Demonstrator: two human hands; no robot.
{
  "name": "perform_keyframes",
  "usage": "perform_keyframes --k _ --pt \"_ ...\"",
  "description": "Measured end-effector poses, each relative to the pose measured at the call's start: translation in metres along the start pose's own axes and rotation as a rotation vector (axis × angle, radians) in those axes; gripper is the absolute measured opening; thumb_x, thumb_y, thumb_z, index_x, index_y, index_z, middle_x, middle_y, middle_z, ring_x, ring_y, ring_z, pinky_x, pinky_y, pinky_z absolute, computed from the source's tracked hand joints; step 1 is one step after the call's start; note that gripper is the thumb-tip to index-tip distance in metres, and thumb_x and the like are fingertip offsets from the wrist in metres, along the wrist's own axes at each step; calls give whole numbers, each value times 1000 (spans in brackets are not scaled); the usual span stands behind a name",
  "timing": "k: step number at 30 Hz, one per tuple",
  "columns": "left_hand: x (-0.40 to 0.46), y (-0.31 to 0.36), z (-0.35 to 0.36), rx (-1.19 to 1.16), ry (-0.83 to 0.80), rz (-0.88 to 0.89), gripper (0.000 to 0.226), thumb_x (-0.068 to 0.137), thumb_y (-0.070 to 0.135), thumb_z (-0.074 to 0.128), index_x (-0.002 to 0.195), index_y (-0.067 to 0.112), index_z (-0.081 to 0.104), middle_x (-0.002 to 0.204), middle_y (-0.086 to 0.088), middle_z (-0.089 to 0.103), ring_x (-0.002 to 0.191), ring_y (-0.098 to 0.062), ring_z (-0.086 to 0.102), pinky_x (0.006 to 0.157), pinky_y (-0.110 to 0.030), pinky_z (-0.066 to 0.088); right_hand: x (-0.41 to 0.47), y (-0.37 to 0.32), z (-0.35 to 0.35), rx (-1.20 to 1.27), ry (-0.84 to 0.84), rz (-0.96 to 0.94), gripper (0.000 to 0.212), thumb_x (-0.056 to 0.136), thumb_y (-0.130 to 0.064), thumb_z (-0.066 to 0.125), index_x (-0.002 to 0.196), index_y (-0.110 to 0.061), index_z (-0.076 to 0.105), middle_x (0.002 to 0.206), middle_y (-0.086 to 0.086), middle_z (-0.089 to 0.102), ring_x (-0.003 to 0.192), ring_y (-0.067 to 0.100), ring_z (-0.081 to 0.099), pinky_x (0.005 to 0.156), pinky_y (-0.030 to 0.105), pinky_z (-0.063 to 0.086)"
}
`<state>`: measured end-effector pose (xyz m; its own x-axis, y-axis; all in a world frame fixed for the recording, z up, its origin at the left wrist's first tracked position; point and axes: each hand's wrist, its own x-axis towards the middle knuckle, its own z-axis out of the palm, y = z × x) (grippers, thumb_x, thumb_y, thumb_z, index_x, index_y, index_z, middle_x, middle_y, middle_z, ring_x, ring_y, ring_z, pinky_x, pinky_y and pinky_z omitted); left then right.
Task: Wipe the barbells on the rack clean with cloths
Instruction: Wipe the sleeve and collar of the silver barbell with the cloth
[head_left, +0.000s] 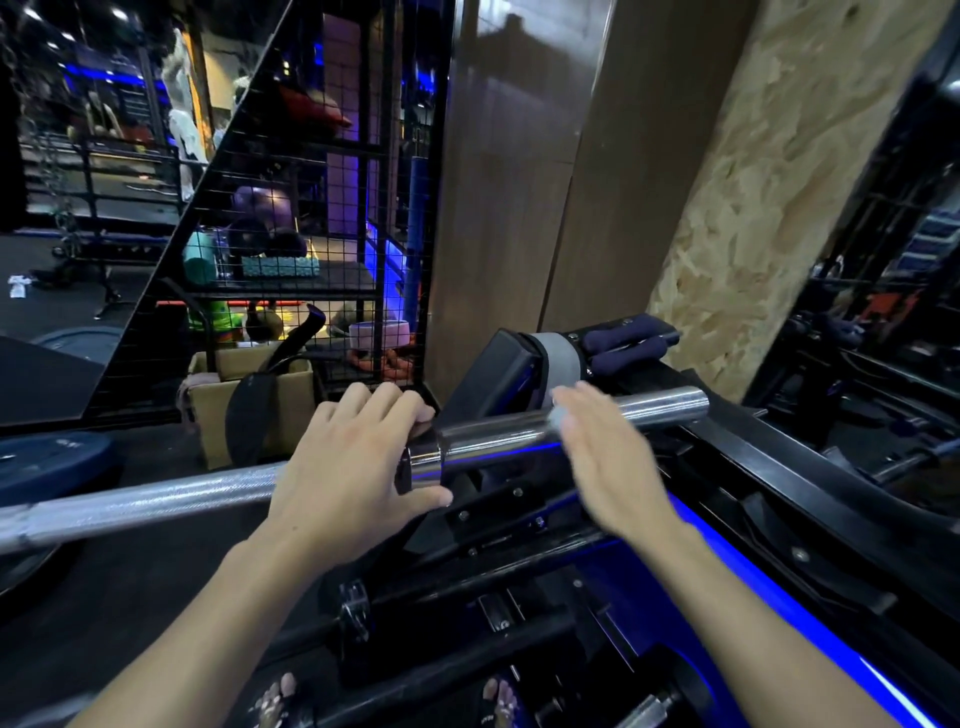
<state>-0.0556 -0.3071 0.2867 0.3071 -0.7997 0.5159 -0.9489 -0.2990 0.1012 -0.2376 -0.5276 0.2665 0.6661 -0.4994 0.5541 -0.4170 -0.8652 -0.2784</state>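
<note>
Right now the barbell (519, 436) lies across the black rack (779, 467), its knurled shaft running off toward the left edge of the view and its smooth chrome sleeve ending near the rack's far right side. The left hand (353, 467) grips the bar at the collar, fingers curled over the top and thumb under, so it is holding the bar and not a cloth. The right hand (608, 457) hovers over the sleeve with fingers fairly straight and spread; it is blurred, and I cannot tell whether it touches the metal. No cloth shows in either hand. A dark blue folded cloth-like bundle (623, 338) sits at the rack's far end, beside a grey pad (558, 358), though I cannot be sure it is a wiping cloth. The main risk, as I judge it, is that bare palms smear the chrome instead of cleaning it. A second risk is the bar rolling or sliding on its supports if the left hand pulls sideways, since the sleeve is slick. Fingers near the collar could get pinched against the rack bracket (493, 509) just below. A cardboard box (249, 410) stands on the floor beyond.
</note>
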Motion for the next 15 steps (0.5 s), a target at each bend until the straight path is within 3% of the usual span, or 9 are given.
perform_keyframes --k 2,5,7,9,11,12,14,15 --pt "0 2 0 30 14 9 74 66 77 68 121 31 53 107 15 46 97 -14 42 81 -33 39 3 7 -1 18 17 -111 45 107 -25 32 138 -10 61 141 1 59 138 20 47 122 39 21" --pt "0 2 -2 -17 1 -13 81 66 80 68 128 31 51 113 15 48 102 -14 41 84 -33 39 27 47 -16 -22 74 148 39 107 -24 34 114 -15 71 118 9 70 118 31 60 107 41 35" --pt "1 1 -5 -96 -47 -60 93 74 89 47 144 29 43 129 13 49 116 -15 40 95 -35 41 38 55 -28 80 165 324 29 106 -18 46 102 -14 74 103 10 73 103 30 65 83 33 40" --pt "2 3 -6 -112 -119 -118 96 82 87 21 153 24 35 144 10 48 130 -17 37 105 -36 39 37 38 -30 164 282 363 27 103 -18 50 93 -16 74 91 7 74 91 27 66 75 34 42" --pt "4 4 -8 -80 -183 -142 91 86 81 6 149 25 38 141 9 54 129 -18 39 103 -36 38 29 5 -21 216 230 217 26 105 -20 48 92 -22 71 94 -2 73 98 22 65 87 37 48" --pt "5 5 -9 -75 -200 -141 88 87 81 7 147 26 41 137 9 57 127 -18 41 101 -36 38 21 -11 -13 194 152 108 25 106 -22 47 101 -24 72 106 -6 72 110 18 62 98 37 46" --pt "5 2 -8 -70 -188 -128 83 87 83 15 143 29 43 134 12 58 124 -17 42 99 -35 37 4 -24 5 65 20 -115 34 108 -28 43 128 -21 68 133 -7 65 133 14 49 116 35 32" --pt "4 0 -7 -65 -157 -116 83 85 85 19 141 30 45 131 14 58 122 -17 42 98 -35 37 2 -18 5 10 -6 -167 39 107 -28 40 134 -19 65 138 -5 62 135 15 47 118 33 27"
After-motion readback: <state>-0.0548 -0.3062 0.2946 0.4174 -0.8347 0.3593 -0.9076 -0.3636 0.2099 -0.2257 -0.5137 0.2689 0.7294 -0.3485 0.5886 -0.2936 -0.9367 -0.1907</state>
